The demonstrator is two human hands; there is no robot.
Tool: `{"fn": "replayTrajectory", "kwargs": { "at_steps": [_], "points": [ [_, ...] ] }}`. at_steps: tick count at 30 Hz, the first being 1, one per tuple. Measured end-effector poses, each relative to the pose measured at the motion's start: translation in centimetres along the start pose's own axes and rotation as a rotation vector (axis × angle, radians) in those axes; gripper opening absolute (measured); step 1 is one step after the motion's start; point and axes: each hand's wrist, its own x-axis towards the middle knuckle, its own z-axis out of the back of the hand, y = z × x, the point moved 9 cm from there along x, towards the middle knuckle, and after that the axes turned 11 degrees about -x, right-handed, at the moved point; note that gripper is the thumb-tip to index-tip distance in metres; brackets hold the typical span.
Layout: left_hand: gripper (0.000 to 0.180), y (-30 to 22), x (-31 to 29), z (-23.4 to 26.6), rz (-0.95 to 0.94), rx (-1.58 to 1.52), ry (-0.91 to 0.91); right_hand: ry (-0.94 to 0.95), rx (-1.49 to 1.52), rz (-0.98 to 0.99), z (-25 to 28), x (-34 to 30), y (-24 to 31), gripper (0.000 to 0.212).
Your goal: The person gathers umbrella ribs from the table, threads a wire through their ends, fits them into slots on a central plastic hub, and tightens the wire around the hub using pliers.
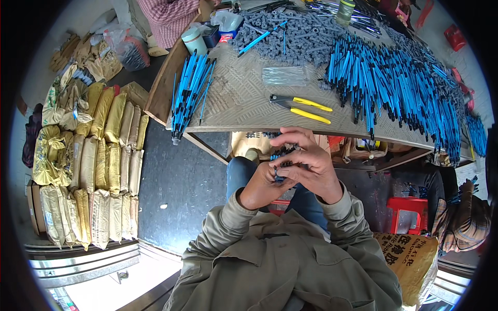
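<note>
The person's 2 bare hands meet just in front of the table's near edge, around a small cluster of black and blue plastic parts. The left hand is curled closed with its thumb up against the cluster's lower end; the right hand wraps it loosely from the other side, fingers bent — how firmly either grips, I cannot tell.

Beyond them, on the patterned grey-brown table, lie cutters with 2 yellow handles, their dark jaws pointing left. Farther back sits a clear flat pack of thin silvery rods. A heap of slim blue rods with black ends spreads along the right — a smaller blue-and-black bundle rests at the left corner.
</note>
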Motion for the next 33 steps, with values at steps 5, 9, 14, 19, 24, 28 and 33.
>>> {"fn": "replayTrajectory", "kwargs": {
  "at_steps": [5,9,14,19,24,28,33],
  "points": [
    [0.015,0.1,-0.1,0.3,-0.087,0.282,0.022,0.009,-0.167,0.046,0.1,-0.2,-0.1,0.014],
    [0.017,0.6,-0.6,1.0,0.003,0.030,-0.043,-0.124,-0.196,-0.008,0.5,-0.4,-0.8,0.017],
    [0.018,-0.6,-1.1,0.1,-0.029,0.097,-0.008,-0.040,-0.073,0.160,1.7,1.0,0.4,0.020],
    [0.025,-4.3,-2.0,-0.8,-0.088,-0.189,0.066,-0.509,-0.118,-0.238,15.8,4.2,-11.5,0.026],
    [0.027,-6.1,-2.9,0.4,-0.253,-0.468,0.146,-0.257,-1.135,-0.673,23.0,6.9,-21.9,0.020],
    [0.022,-4.4,-3.6,2.8,-0.119,-0.473,-0.009,-0.302,-1.300,-0.818,23.8,7.1,-24.4,0.016],
    [0.022,-3.5,-2.6,4.0,-0.206,-0.535,-0.058,-0.353,-1.311,-0.751,25.1,7.8,-24.0,0.017]
  ]
}}
